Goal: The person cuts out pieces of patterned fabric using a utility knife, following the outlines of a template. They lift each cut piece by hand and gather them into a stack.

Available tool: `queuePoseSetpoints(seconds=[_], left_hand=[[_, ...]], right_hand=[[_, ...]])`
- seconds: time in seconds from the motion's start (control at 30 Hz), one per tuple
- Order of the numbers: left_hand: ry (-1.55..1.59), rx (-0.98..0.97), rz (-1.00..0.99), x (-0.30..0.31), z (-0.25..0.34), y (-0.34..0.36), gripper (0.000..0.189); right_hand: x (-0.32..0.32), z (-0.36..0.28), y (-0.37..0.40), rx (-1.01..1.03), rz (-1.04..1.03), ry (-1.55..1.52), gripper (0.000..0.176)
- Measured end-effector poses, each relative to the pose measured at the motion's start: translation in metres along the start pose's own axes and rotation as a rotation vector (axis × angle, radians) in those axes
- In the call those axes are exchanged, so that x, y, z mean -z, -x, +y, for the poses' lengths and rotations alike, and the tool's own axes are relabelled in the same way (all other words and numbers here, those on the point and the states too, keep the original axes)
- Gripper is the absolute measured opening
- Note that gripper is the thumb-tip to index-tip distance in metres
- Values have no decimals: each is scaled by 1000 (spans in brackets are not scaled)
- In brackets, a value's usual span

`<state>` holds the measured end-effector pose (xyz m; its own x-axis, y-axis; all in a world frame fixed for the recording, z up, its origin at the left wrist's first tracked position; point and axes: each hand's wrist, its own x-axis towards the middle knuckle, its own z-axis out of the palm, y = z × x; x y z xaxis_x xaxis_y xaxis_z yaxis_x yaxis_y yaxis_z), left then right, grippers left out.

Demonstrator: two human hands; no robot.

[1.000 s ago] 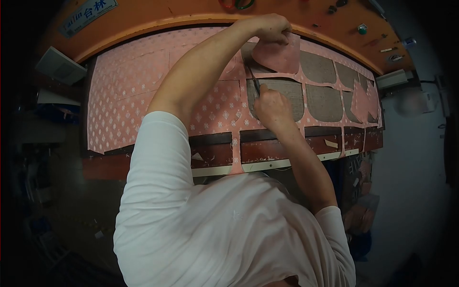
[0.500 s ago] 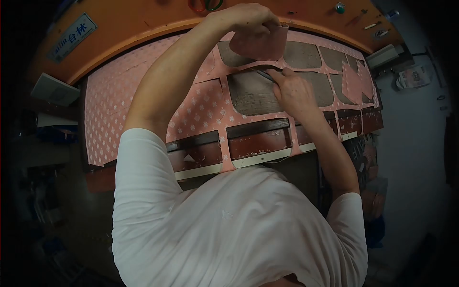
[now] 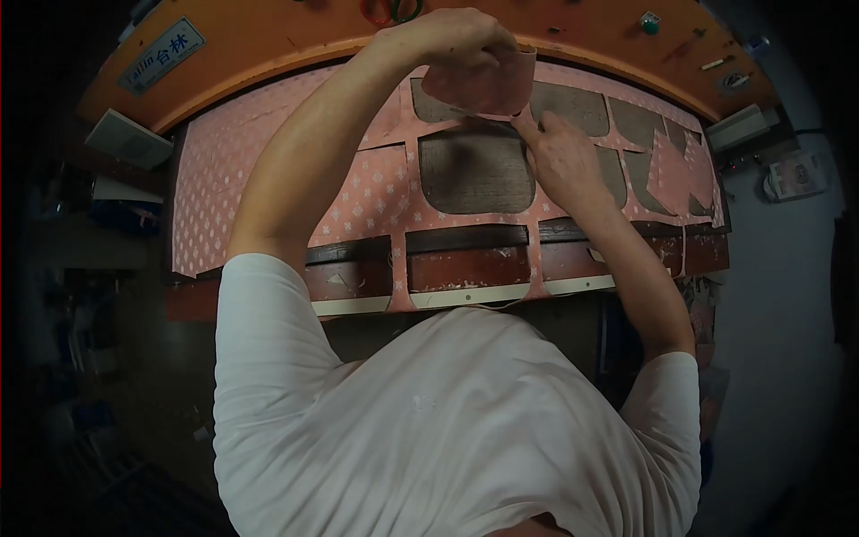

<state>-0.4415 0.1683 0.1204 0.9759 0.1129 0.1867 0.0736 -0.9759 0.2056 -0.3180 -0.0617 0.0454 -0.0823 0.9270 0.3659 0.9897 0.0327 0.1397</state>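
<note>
A large pink sheet (image 3: 268, 179) with a white star pattern lies over a grey cutting board (image 3: 474, 170), which shows through several cut-out holes. My left hand (image 3: 452, 40) reaches across at the far edge and pinches a cut pink piece (image 3: 483, 88), lifted off the sheet. My right hand (image 3: 564, 161) rests on the sheet at the upper right corner of the big hole, just under the lifted piece, closed around a slim knife (image 3: 522, 119) whose tip is barely visible.
An orange bench top (image 3: 313, 36) curves behind the sheet, with red and green scissor handles (image 3: 389, 9), a blue-lettered label (image 3: 161, 54) and small tools on it. A white box (image 3: 130, 139) sits left, another (image 3: 738, 127) right. My white shirt fills the foreground.
My right hand has run from the hole's left side along its top edge to the upper right corner. My left hand has lifted the cut piece higher.
</note>
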Motion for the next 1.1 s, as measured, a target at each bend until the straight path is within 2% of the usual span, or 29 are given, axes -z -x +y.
queuePoseSetpoints(seconds=[0.37, 0.57, 0.87, 1.1], left_hand=[[68, 16, 20, -3, 6, 0, 42], [68, 24, 29, 2, 10, -3, 43], [59, 34, 65, 5, 19, -1, 44], [57, 48, 113, 9, 26, 3, 45]], right_hand=[[-14, 29, 15, -35, -73, 49, 33], [-7, 31, 18, -11, -16, 48, 36], [-5, 42, 22, -52, -37, 103, 44], [-9, 54, 31, -88, -101, 141, 44]])
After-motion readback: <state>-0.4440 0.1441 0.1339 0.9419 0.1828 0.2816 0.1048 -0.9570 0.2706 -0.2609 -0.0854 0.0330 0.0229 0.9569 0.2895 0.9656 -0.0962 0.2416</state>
